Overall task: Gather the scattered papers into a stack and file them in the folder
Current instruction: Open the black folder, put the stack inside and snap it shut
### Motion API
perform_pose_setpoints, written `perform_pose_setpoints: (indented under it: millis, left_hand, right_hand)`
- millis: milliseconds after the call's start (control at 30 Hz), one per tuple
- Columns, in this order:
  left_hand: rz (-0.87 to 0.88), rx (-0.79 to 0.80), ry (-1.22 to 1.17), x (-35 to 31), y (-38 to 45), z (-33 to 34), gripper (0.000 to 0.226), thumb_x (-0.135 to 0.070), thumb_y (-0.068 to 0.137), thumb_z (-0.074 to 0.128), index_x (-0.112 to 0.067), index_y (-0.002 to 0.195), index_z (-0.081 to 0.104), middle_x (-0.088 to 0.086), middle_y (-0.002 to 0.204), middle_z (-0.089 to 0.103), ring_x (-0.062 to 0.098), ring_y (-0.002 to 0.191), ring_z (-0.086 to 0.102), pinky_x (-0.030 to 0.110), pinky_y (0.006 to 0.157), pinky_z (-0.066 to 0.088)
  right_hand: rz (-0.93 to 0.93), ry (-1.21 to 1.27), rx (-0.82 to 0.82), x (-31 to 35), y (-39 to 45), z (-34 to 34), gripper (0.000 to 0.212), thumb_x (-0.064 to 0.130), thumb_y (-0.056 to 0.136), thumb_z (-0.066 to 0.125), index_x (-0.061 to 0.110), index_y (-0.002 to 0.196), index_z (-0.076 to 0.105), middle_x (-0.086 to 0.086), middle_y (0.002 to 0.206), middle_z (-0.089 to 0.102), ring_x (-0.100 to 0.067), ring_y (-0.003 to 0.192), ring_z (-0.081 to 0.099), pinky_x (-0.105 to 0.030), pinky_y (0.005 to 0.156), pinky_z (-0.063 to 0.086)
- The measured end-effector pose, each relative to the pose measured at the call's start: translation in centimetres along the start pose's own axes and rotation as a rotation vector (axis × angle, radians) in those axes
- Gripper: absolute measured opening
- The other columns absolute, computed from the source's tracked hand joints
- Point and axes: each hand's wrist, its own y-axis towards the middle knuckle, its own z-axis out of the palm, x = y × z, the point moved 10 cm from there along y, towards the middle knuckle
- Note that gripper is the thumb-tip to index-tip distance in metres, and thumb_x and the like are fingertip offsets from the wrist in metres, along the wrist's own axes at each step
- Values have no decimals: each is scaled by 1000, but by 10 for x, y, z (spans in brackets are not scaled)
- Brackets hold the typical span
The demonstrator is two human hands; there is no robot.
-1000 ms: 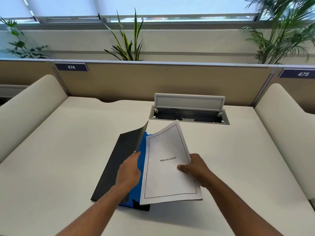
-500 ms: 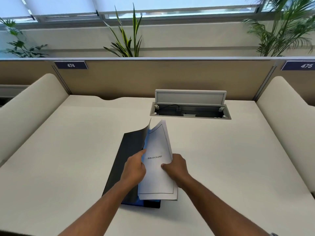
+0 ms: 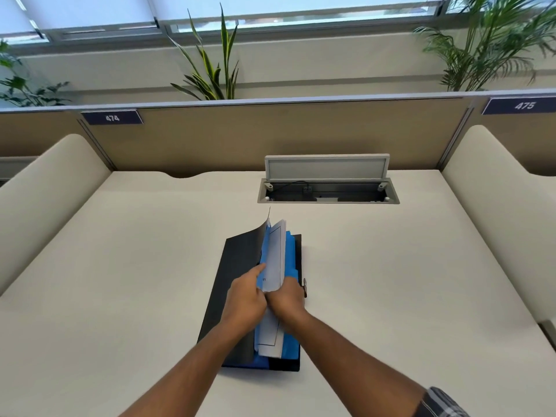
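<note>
Two dark number plates are fixed to the tan partition behind the folder [image 3: 240, 296]: one reading "474" [image 3: 112, 118] off to its far left, one reading "475" [image 3: 524, 105] off to its far right. The printing on the papers [image 3: 275, 257] is too foreshortened to read; only a thin rectangular border line shows on the top sheet.

The folder lies on the pale tabletop [image 3: 120, 281], in front of the open cable hatch [image 3: 328, 188]. It is black outside, with blue pockets inside. Its front cover is raised and curls up on the left side, while the back cover lies flat on the tabletop. The white papers stand nearly on edge inside the folder, between the lifted black cover and the blue pocket, their lower end reaching toward the folder's near edge.

The left hand [image 3: 245, 299] is at the folder's raised cover, fingers curled and the index finger stretched along the left face of the papers, touching them. The right hand [image 3: 287, 299] is just beside it, knuckles up, fingers curled down around the papers' right side and pressing them toward the left hand. The two hands meet over the middle of the sheets. A checked sleeve cuff [image 3: 442, 403] shows on the right forearm, nearer than the folder.
</note>
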Motion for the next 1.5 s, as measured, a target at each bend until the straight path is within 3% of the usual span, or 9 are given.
perform_pose_setpoints:
  millis: [200,467,600,767,1000,1167,1333,1400,1500]
  left_hand:
    - [18,-4,-9,0,-5,-2,56,2,98,48,-20,149,41,3,146,53,19,119,61,38,104,50]
    - [12,1,-14,6,-7,-2,56,0,99,49,-20,150,40,1,149,49,16,127,56,29,107,44]
    - [10,-4,-31,5,-9,2,56,0,98,49,-21,149,41,0,146,53,13,108,65,28,102,50]
    - [68,39,4,0,-13,13,56,1,98,48,-20,149,41,-1,147,51,15,131,52,33,112,42]
    - [57,54,-8,3,-14,25,54,-2,98,51,-18,149,41,-1,149,48,15,137,45,28,112,37]
    - [61,64,-25,7,-13,31,55,2,97,49,-17,148,42,-1,149,48,14,137,45,25,112,35]
    - [47,59,-23,11,-11,36,55,0,97,51,-18,149,41,-1,149,48,14,138,45,23,111,34]
    - [52,52,-16,10,-9,38,55,-1,98,51,-18,149,40,-2,150,47,14,138,44,25,112,34]
    - [72,53,6,8,-7,42,54,-2,98,51,-19,148,43,-2,150,48,14,138,45,28,114,35]
  right_hand:
    - [54,-58,23,-5,2,9,17,12,90,72,22,92,58,-2,92,66,-14,81,64,-26,63,58]
    - [46,110,96,-14,7,6,35,19,88,76,20,117,57,-6,113,68,-24,104,67,-41,90,61]
    - [28,-42,-21,-20,14,-13,29,20,98,63,15,125,54,-6,119,65,-22,103,64,-40,92,60]
    - [5,-158,-58,-18,14,-15,34,21,100,61,12,132,54,-8,124,64,-22,108,63,-32,84,55]
    - [12,-139,-51,-28,17,-16,32,22,99,64,13,128,55,-3,117,64,-18,102,62,-29,83,54]
    - [-17,-78,-12,-28,14,-6,27,18,99,64,14,125,59,-5,118,68,-22,108,66,-39,95,59]
    - [7,-62,13,-36,16,-7,34,17,99,65,13,132,57,-7,125,67,-25,116,64,-39,99,57]
    - [18,-59,51,-41,17,-5,33,18,98,66,13,130,59,-6,122,69,-23,112,66,-38,96,58]
    - [-9,-257,3,-44,17,-20,23,30,97,66,12,112,63,1,97,67,-15,89,65,-30,76,56]
